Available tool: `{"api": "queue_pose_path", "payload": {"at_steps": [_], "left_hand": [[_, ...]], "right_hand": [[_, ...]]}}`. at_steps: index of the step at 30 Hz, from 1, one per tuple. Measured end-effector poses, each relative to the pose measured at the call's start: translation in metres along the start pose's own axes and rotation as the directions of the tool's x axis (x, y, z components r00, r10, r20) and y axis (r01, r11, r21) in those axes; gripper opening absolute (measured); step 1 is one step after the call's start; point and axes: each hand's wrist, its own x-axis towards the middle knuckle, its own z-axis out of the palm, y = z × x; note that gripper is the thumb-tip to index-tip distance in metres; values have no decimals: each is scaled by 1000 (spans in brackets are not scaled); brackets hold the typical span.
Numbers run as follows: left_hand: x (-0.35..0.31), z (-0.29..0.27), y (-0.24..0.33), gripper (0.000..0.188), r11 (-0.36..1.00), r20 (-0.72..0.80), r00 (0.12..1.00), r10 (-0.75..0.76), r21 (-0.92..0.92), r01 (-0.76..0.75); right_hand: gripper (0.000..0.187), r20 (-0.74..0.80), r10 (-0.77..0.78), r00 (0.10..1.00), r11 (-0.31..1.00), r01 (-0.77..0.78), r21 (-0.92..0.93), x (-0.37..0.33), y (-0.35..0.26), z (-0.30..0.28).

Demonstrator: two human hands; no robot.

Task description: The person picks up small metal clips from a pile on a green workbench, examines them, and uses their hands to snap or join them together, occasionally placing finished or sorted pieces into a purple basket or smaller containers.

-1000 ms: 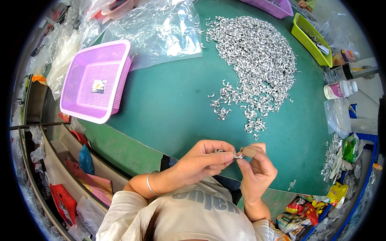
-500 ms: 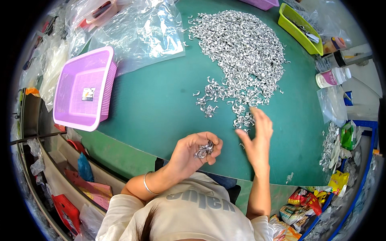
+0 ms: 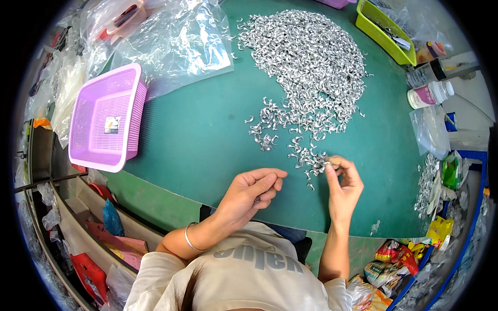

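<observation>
A large heap of small, silver, curved metal pieces (image 3: pixel 311 62) lies on the green tabletop (image 3: pixel 197 135), thinning out toward me. My left hand (image 3: pixel 250 193) is closed in front of my chest around a few of these pieces; only a bit of metal shows under the fingers. At the near tip of the heap, my right hand (image 3: pixel 344 182) pinches one curved metal piece (image 3: pixel 327 164) between thumb and fingertips. Close beside it lies a loose cluster of pieces (image 3: pixel 307 158). Another small cluster (image 3: pixel 265 127) spreads to the left.
A purple plastic basket (image 3: pixel 135 122) stands tilted at the left edge. Clear plastic sheeting (image 3: pixel 176 52) covers the far left. To the right are a yellow-green tray (image 3: pixel 384 33), a white bottle (image 3: pixel 430 95) and more metal pieces (image 3: pixel 427 181). Drawers (image 3: pixel 114 228) sit below left.
My right hand has gone from spread fingers to a pinch on a piece, shifting slightly right. My left fingers have folded over their pieces. A few pieces now lie apart from the heap's near tip.
</observation>
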Motion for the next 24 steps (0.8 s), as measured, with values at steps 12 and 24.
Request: {"api": "queue_pose_path", "payload": {"at_steps": [12, 24], "left_hand": [[0, 10, -1, 21, 960, 4, 991, 135, 248, -132], [-6, 19, -3, 17, 621, 220, 833, 507, 577, -531]], "right_hand": [[13, 148, 268, 952, 752, -303, 585, -14, -15, 4], [19, 285, 196, 938, 689, -338, 641, -46, -43, 15]]}}
